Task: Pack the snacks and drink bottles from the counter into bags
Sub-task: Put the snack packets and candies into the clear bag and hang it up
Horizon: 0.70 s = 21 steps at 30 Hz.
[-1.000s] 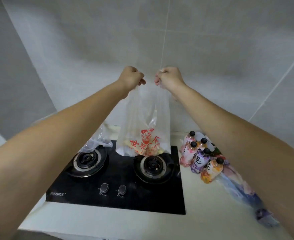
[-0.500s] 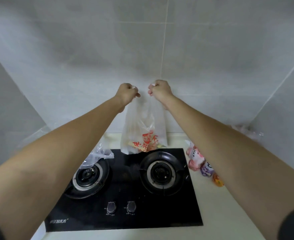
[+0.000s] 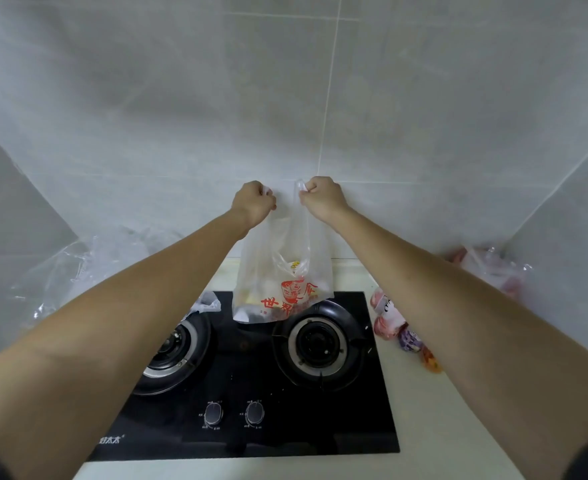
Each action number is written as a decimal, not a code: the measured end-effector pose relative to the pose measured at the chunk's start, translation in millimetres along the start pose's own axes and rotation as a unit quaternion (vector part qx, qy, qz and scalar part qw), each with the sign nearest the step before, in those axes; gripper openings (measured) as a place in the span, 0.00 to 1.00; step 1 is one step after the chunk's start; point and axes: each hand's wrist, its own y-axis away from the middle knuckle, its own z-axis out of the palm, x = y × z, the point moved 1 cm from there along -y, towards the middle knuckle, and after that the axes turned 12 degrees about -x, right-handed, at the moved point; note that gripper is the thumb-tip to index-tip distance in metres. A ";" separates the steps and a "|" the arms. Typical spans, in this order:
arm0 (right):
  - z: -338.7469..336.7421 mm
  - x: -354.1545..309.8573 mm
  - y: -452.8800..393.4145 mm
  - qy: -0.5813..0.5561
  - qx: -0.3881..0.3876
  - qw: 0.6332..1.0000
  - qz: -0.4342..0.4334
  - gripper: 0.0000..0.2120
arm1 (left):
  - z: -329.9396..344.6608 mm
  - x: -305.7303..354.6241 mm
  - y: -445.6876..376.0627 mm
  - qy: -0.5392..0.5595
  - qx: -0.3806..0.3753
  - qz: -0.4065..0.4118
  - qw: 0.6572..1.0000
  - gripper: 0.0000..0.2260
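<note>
A translucent white plastic bag (image 3: 282, 289) with red printing hangs in front of the tiled wall, its bottom resting at the back edge of the black gas hob (image 3: 257, 368). Snack packets show faintly inside it. My left hand (image 3: 253, 202) grips the bag's left handle and my right hand (image 3: 320, 197) grips its right handle, holding the mouth a little apart. Several small drink bottles (image 3: 394, 327) with pink, purple and orange labels lie on the counter right of the hob, partly hidden by my right forearm.
A clear crumpled plastic bag (image 3: 77, 271) lies at the back left by the wall. Another filled plastic bag (image 3: 493, 271) sits in the back right corner. A small clear bag (image 3: 205, 304) rests by the left burner. The pale counter (image 3: 441, 427) runs along the right.
Both hands have lowered the bag and carried it farther back towards the wall, so its bottom now sits at the hob's rear edge. The view has tilted upward.
</note>
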 end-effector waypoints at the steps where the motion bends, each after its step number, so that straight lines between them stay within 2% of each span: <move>1: -0.6 1.6 0.4 0.019 0.005 1.000 -0.007 0.10 | -1.4 -0.6 1.6 -0.041 0.011 -0.008 0.999 0.04; 5: -5.0 4.0 10.5 0.030 0.019 0.999 -0.032 0.05 | -8.8 3.2 19.5 -0.217 0.066 -0.007 0.974 0.13; 14: -12.1 -0.8 76.6 0.015 -0.033 0.994 -0.102 0.09 | 1.8 5.5 117.7 -0.245 0.143 -0.001 0.959 0.16; 21: 4.8 -1.5 154.1 0.076 -0.109 0.966 -0.221 0.08 | 25.9 -12.7 220.9 -0.300 0.201 -0.018 0.933 0.18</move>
